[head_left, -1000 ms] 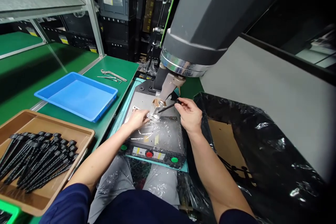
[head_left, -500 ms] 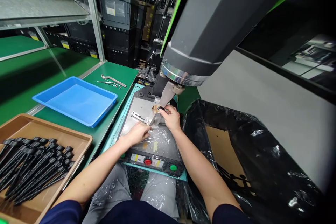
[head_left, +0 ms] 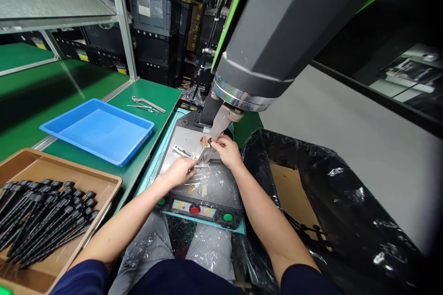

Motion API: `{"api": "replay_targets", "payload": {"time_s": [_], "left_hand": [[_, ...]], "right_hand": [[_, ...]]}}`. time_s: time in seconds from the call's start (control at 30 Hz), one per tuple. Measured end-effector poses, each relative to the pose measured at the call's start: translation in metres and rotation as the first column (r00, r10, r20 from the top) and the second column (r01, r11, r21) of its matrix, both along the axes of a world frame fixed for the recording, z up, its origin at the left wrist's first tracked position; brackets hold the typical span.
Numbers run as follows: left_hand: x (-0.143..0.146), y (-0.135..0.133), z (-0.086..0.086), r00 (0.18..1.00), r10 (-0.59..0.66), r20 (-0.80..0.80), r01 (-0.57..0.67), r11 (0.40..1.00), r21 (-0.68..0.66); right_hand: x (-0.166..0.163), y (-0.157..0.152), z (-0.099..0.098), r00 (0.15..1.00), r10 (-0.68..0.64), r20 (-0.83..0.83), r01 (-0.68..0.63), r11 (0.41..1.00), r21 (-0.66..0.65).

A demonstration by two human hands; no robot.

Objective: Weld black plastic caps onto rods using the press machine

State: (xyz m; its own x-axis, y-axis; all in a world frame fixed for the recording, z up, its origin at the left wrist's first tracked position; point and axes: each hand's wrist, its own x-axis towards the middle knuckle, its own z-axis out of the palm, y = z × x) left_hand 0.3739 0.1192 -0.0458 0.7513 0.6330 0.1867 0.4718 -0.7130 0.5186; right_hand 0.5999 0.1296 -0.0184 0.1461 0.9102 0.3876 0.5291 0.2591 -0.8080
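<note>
Your right hand (head_left: 226,150) has the black part (head_left: 209,141) pinched between thumb and fingertips, at the upper right side of the small metal fixture (head_left: 206,151). Only the part's dark end shows; whether it's fully seated I can't see, your fingers cover that. Your left hand (head_left: 180,171) is curled low at the fixture's near-left foot, fingertips at the metal; whether it's gripping or just bracing isn't clear from here. Looks like a locating step, so I'd do it two-handed: brace the fixture with the left, bring the part in with the right, square to its seat, no side load. Pinch lightly, feel for the stop, don't force. Check for tilt before letting go. Mind the metal arm (head_left: 221,120) just above your right fingertips, with the machine head (head_left: 247,87) over both hands; I'd come out low and to the right. Slotted bracket (head_left: 182,150) lies just beyond your left fingers, so don't catch it. Near side of your hands: clear film (head_left: 216,177) on the base plate, then the red button (head_left: 194,210) and right-hand green button (head_left: 227,217); forearms high there. More black stemmed parts (head_left: 51,212) sit in the brown tray (head_left: 104,173), well left of your left hand, on the green worktop (head_left: 157,88).
</note>
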Motion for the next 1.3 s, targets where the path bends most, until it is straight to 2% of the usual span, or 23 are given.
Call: {"api": "replay_targets", "payload": {"time_s": [0.07,0.13,0.2,0.27,0.33,0.4,0.5,0.57,0.63,0.73,0.83,1.03,1.17,1.3], "left_hand": [[-0.002,0.001,0.007,0.999,0.019,0.037,-0.018,1.000,-0.023],[-0.004,0.003,0.018,0.995,0.038,0.090,-0.033,0.997,-0.065],[-0.006,0.006,0.030,0.986,0.064,0.153,-0.043,0.990,-0.136],[-0.007,0.012,0.042,0.969,0.086,0.232,-0.031,0.973,-0.230],[-0.005,0.018,0.053,0.945,0.082,0.317,0.026,0.946,-0.324],[-0.003,0.024,0.061,0.919,0.059,0.390,0.112,0.909,-0.401],[0.000,0.030,0.072,0.887,0.050,0.459,0.203,0.852,-0.483],[-0.001,0.033,0.078,0.876,0.059,0.478,0.217,0.838,-0.501],[-0.003,0.038,0.082,0.875,0.061,0.480,0.211,0.845,-0.491],[-0.010,0.050,0.083,0.885,0.086,0.457,0.168,0.858,-0.486],[-0.015,0.066,0.080,0.906,0.145,0.398,0.069,0.877,-0.475],[-0.018,0.093,0.085,0.934,0.192,0.302,-0.057,0.913,-0.404],[-0.011,0.104,0.081,0.942,0.226,0.249,-0.127,0.924,-0.360],[-0.003,0.115,0.059,0.949,0.246,0.199,-0.147,0.899,-0.413]], "right_hand": [[0.008,-0.006,-0.007,0.990,-0.080,-0.117,0.079,0.997,-0.010],[0.020,-0.019,-0.016,0.977,-0.141,-0.159,0.131,0.989,-0.073],[0.031,-0.033,-0.025,0.994,-0.050,-0.096,0.032,0.983,-0.179],[0.039,-0.045,-0.030,0.991,0.133,0.003,-0.127,0.954,-0.271],[0.042,-0.050,-0.030,0.964,0.256,0.074,-0.222,0.926,-0.306],[0.042,-0.048,-0.029,0.943,0.315,0.105,-0.269,0.911,-0.314],[0.042,-0.040,-0.025,0.925,0.373,0.067,-0.331,0.880,-0.341],[0.046,-0.036,-0.022,0.915,0.403,0.014,-0.371,0.854,-0.365],[0.053,-0.034,-0.017,0.917,0.398,-0.037,-0.384,0.852,-0.356],[0.065,-0.032,-0.004,0.940,0.335,-0.070,-0.339,0.890,-0.305],[0.072,-0.025,0.014,0.955,0.293,-0.049,-0.295,0.917,-0.267],[0.074,-0.001,0.042,0.962,0.273,-0.009,-0.266,0.929,-0.256],[0.073,0.011,0.040,0.959,0.242,0.148,-0.191,0.937,-0.292],[0.070,0.020,0.019,0.973,0.167,0.160,-0.112,0.944,-0.309]]}}
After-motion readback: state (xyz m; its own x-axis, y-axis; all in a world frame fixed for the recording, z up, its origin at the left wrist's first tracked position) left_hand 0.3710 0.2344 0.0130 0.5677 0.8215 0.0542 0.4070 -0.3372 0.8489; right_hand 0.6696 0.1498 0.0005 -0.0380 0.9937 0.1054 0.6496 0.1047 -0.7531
